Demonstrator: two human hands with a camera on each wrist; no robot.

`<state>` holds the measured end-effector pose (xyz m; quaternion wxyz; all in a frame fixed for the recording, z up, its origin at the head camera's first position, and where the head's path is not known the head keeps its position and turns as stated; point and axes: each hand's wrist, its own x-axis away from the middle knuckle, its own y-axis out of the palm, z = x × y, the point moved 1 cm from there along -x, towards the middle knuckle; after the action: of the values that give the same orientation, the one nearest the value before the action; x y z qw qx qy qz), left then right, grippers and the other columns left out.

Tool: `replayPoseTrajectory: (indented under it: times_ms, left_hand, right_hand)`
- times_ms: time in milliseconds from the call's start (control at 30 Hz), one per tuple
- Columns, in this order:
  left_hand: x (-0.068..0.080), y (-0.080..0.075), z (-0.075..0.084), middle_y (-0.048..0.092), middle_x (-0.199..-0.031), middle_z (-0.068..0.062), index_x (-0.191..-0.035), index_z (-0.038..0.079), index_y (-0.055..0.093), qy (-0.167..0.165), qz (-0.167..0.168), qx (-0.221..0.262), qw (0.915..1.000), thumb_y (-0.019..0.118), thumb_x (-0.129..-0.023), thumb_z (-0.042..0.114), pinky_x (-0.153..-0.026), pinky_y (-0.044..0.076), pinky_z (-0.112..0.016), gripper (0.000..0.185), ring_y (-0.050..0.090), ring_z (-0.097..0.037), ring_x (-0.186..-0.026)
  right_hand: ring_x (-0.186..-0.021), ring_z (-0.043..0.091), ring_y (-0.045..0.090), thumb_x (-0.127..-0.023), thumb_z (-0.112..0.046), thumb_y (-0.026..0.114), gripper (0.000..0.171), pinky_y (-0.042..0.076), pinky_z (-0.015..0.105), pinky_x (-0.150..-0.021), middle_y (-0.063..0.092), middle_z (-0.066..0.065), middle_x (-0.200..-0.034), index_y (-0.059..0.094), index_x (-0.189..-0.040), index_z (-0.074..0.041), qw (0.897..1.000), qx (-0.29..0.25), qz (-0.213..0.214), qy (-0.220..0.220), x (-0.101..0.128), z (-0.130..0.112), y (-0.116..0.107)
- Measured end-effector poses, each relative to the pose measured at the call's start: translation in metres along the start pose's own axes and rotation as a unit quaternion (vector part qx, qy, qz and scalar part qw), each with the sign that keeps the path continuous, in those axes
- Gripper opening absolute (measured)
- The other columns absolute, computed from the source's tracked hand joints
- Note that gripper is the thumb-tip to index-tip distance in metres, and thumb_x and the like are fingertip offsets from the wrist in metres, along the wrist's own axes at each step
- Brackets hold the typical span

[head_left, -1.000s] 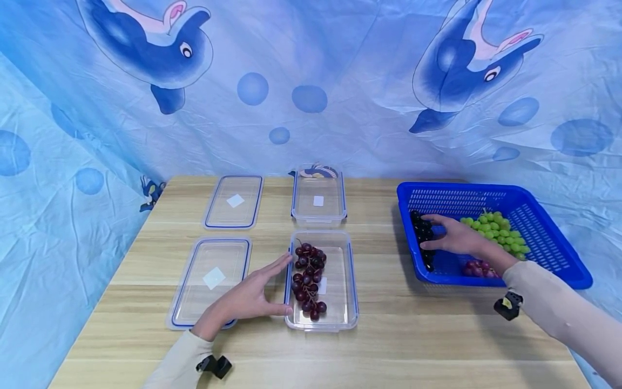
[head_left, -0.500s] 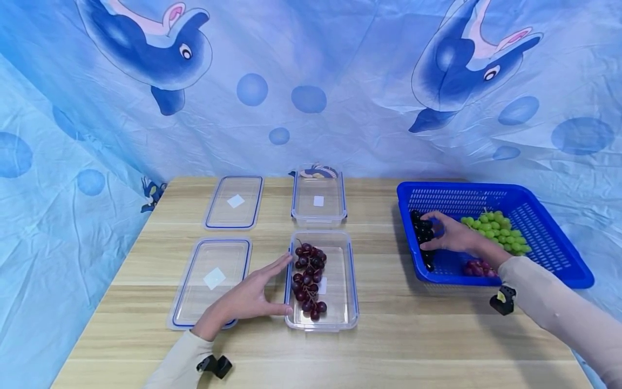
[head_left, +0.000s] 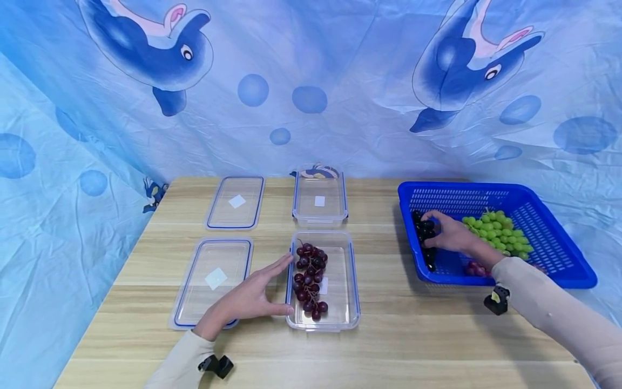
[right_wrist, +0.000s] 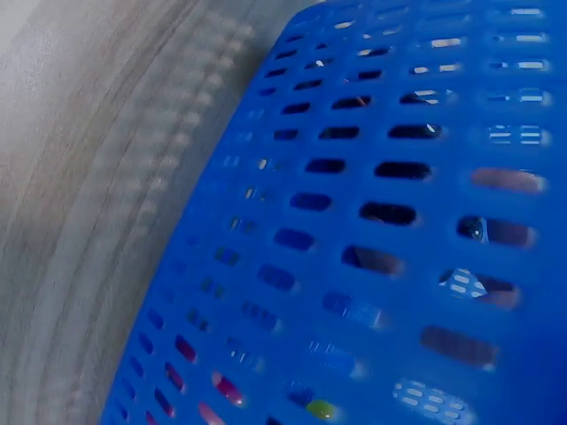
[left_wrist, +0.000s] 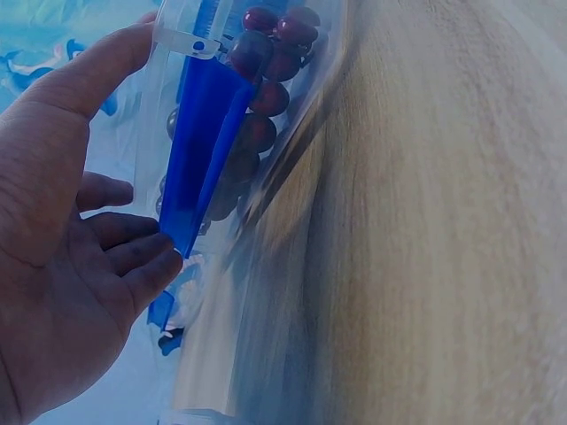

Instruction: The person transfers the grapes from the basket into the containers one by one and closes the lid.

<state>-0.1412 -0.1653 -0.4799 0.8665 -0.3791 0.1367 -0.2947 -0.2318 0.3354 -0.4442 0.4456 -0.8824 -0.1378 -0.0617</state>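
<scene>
The black grape bunch (head_left: 424,237) is apparently being grasped by the right hand (head_left: 449,235); loose grapes could be shed. The clear container (head_left: 340,319) is being steadied by the flat, relaxed left hand (head_left: 248,300).

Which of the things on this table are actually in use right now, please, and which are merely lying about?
In use:
black grapes, gripped by right hand
blue basket
near container, steadied by left hand
red grapes

Lying about:
far container
two lids
green grapes

Right hand (head_left: 449,233) covers part of the black grapes (head_left: 424,231); how tightly it grips them is unclear. Sleeve hides most of the red grapes (head_left: 473,268) in the basket (head_left: 549,270). Right wrist view: only blurred basket wall.
</scene>
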Motion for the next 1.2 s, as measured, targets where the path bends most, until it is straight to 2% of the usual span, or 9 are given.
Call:
replayPoseTrajectory:
  times_ms: [133, 300, 433, 633, 867, 1000, 1200]
  left_hand:
    - [0.0, 0.0, 0.0, 0.019, -0.169, -0.012, -0.163, 0.011, 0.022, 0.003, 0.002, 0.0, 1.0, 0.082, -0.077, 0.061, -0.122, 0.026, -0.054, 0.116, 0.027, -0.036, -0.152]
    - [-0.001, 0.0, 0.001, 0.019, -0.169, -0.012, -0.164, 0.012, 0.021, 0.001, 0.002, 0.002, 1.0, 0.082, -0.076, 0.061, -0.122, 0.026, -0.054, 0.117, 0.027, -0.038, -0.151]
    - [-0.001, 0.001, 0.001, 0.019, -0.169, -0.012, -0.164, 0.012, 0.022, -0.001, 0.001, 0.005, 1.0, 0.083, -0.076, 0.059, -0.122, 0.026, -0.054, 0.117, 0.027, -0.037, -0.151]
    - [0.0, 0.001, 0.0, 0.019, -0.169, -0.012, -0.164, 0.013, 0.022, -0.002, -0.001, 0.009, 1.0, 0.084, -0.076, 0.058, -0.122, 0.026, -0.055, 0.116, 0.026, -0.036, -0.152]
    - [-0.001, 0.0, 0.0, 0.019, -0.169, -0.012, -0.164, 0.013, 0.022, 0.0, 0.0, 0.012, 0.9999, 0.085, -0.077, 0.055, -0.122, 0.026, -0.055, 0.116, 0.026, -0.036, -0.152]
    - [-0.001, 0.0, 0.0, 0.019, -0.169, -0.012, -0.164, 0.013, 0.022, -0.001, -0.001, 0.012, 0.9999, 0.086, -0.077, 0.054, -0.122, 0.026, -0.055, 0.115, 0.026, -0.036, -0.152]
    - [-0.001, 0.001, 0.0, 0.019, -0.169, -0.012, -0.164, 0.013, 0.022, -0.001, 0.001, 0.012, 0.9999, 0.086, -0.076, 0.052, -0.122, 0.026, -0.054, 0.116, 0.027, -0.036, -0.151]
  right_hand:
    - [-0.088, 0.029, 0.055, -0.082, -0.019, 0.083, 0.063, 0.043, 0.031, -0.064, 0.06, 0.017, -0.102, 0.051, -0.133, -0.002, 1.0, 0.006, 0.01, 0.022, 0.0, -0.001, 0.0]
    - [-0.081, 0.027, 0.055, -0.082, -0.021, 0.084, 0.065, 0.043, 0.031, -0.061, 0.06, 0.014, -0.095, 0.053, -0.134, 0.001, 0.999, 0.017, 0.024, 0.027, -0.002, 0.0, 0.0]
    - [-0.085, 0.029, 0.058, -0.083, -0.018, 0.083, 0.062, 0.047, 0.031, -0.061, 0.062, 0.019, -0.102, 0.054, -0.135, 0.001, 0.999, 0.014, 0.043, 0.012, 0.0, 0.003, -0.002]
    - [-0.094, 0.035, 0.063, -0.085, -0.013, 0.082, 0.059, 0.052, 0.033, -0.061, 0.058, 0.031, -0.122, 0.052, -0.135, -0.002, 0.997, -0.025, 0.067, -0.01, 0.007, 0.003, -0.009]
    - [-0.093, 0.038, 0.068, -0.084, -0.01, 0.083, 0.056, 0.055, 0.032, -0.062, 0.06, 0.03, -0.119, 0.054, -0.132, -0.006, 0.992, -0.025, 0.114, -0.037, 0.017, 0.0, -0.015]
    - [-0.096, 0.042, 0.068, -0.084, -0.007, 0.082, 0.057, 0.057, 0.027, -0.064, 0.06, 0.03, -0.119, 0.054, -0.134, -0.004, 0.987, -0.035, 0.148, -0.057, 0.022, 0.001, -0.017]
    - [-0.096, 0.04, 0.066, -0.086, -0.006, 0.08, 0.059, 0.056, 0.02, -0.063, 0.058, 0.029, -0.12, 0.052, -0.138, -0.003, 0.979, -0.045, 0.185, -0.068, 0.03, -0.004, -0.026]
